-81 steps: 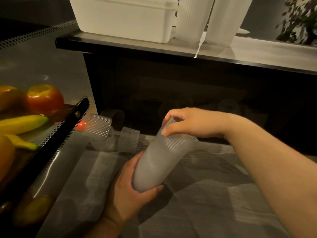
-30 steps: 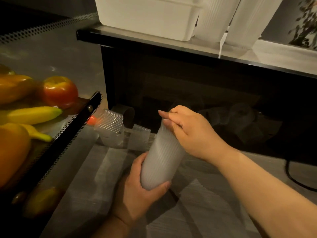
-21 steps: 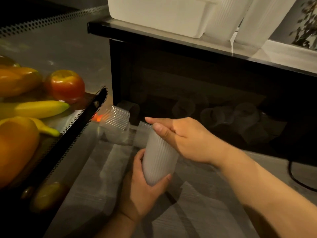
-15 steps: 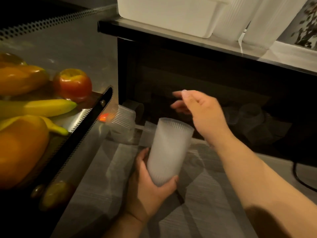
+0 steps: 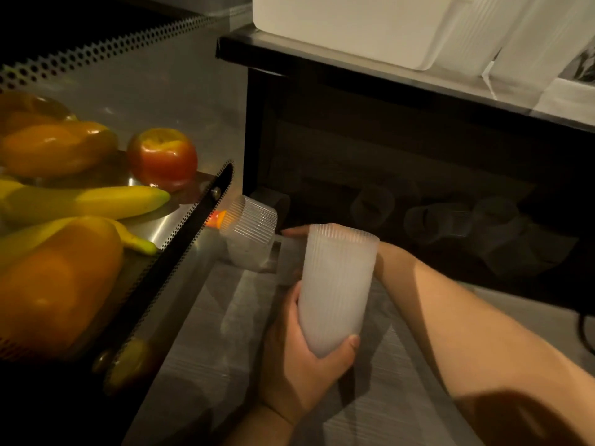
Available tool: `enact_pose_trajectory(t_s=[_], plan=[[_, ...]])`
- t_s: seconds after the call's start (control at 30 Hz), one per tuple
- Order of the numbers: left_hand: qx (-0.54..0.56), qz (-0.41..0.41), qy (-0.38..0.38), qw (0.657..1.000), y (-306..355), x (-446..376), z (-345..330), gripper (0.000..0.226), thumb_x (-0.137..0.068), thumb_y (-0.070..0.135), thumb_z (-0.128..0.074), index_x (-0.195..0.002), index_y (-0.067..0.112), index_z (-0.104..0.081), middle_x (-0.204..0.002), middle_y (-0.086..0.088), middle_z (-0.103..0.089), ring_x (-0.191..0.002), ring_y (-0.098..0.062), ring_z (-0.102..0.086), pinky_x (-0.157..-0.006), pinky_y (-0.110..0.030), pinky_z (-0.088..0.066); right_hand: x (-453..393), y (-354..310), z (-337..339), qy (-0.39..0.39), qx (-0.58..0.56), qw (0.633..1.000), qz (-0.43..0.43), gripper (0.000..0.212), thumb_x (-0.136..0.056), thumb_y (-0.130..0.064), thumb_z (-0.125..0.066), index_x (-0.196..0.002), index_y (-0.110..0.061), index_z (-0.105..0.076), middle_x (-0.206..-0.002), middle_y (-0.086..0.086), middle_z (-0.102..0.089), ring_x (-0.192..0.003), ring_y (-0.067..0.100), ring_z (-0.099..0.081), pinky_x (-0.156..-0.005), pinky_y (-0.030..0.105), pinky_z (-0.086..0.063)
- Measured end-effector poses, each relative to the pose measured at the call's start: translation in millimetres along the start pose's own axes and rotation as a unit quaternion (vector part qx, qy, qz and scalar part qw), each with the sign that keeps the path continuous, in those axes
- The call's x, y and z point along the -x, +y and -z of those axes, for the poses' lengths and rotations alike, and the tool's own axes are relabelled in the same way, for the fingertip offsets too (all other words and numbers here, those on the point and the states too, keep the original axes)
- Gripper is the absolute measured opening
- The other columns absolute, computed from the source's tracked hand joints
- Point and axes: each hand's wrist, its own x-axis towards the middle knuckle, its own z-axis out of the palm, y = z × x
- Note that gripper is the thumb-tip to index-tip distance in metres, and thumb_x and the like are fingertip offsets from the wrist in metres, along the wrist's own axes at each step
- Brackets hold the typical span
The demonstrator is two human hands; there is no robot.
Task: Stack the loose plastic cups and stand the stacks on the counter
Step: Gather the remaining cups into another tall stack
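Observation:
My left hand (image 5: 299, 365) is shut around the bottom of a stack of ribbed translucent cups (image 5: 336, 284), held upright and slightly tilted above the grey counter (image 5: 402, 375). My right arm crosses from the lower right and passes behind the stack. Only the fingertips of my right hand (image 5: 294, 232) show, just left of the stack's rim, so its grip is hidden. A loose ribbed cup (image 5: 251, 231) lies on its side by the tray corner. A second loose cup (image 5: 288, 260) lies beside it, partly hidden behind the stack.
A perforated metal tray (image 5: 180, 249) with bananas, an apple and orange fruit stands on the left. Above the dark glass-fronted unit (image 5: 418, 175), a shelf holds a white tub (image 5: 347, 24) and two tall cup stacks (image 5: 534, 37). A black cable (image 5: 584, 329) lies at the right.
My right hand let go of the stack's rim, lifted, then went down behind the stack toward the loose cups on the left. My left hand kept hold of the stack and turned it more upright.

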Motion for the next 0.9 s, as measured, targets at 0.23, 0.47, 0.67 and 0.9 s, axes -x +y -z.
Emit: enact_pose_trajectory(t_s=[0.23,0.47,0.67,0.9], plan=[[0.031,-0.012,0.019,0.999,-7.1,0.4,-2.6,0.096,-0.051,0.067,-0.077,-0.133,0.051,-0.031,-0.129,0.027,-0.044,-0.119,0.002,-0.05,-0.095,-0.03,-0.051,46.6,-12.1,31.1,0.215,-0.229,0.949,0.003,0.056,-0.083,-0.017,-0.073,-0.133,-0.024,-0.049,-0.126,0.003,-0.059,-0.115,0.022,-0.061,-0.095,0.037,-0.053],[0.042,-0.003,-0.002,0.999,-3.7,-1.8,-2.7,0.09,-0.049,0.062,-0.074,-0.128,0.05,-0.033,-0.125,0.034,-0.04,-0.114,0.016,-0.044,-0.086,-0.013,-0.046,116.1,-36.9,56.2,0.17,-0.314,0.922,0.153,0.035,-0.077,-0.025,-0.075,-0.106,-0.019,-0.057,-0.109,0.002,-0.067,-0.103,0.021,-0.068,-0.084,0.035,-0.058],[0.033,0.003,0.01,0.999,-6.5,-0.7,-3.1,0.095,-0.049,0.065,-0.078,-0.129,0.066,-0.026,-0.13,0.026,-0.043,-0.117,-0.002,-0.052,-0.095,-0.04,-0.054,118.3,-46.0,34.9,0.189,-0.128,0.963,0.145,0.037,-0.072,-0.032,-0.079,-0.095,-0.011,-0.058,-0.085,-0.017,-0.068,-0.085,0.0,-0.067,-0.067,0.015,-0.053],[0.037,-0.014,0.029,0.999,-9.9,-1.5,-1.7,0.091,-0.05,0.066,-0.079,-0.125,0.07,-0.027,-0.129,0.023,-0.048,-0.118,-0.009,-0.055,-0.093,-0.047,-0.054,113.7,-44.2,36.8,0.186,0.027,0.977,0.1,0.042,-0.068,-0.066,-0.062,-0.081,-0.026,-0.067,-0.109,-0.018,-0.064,-0.102,-0.001,-0.061,-0.083,0.023,-0.053]])
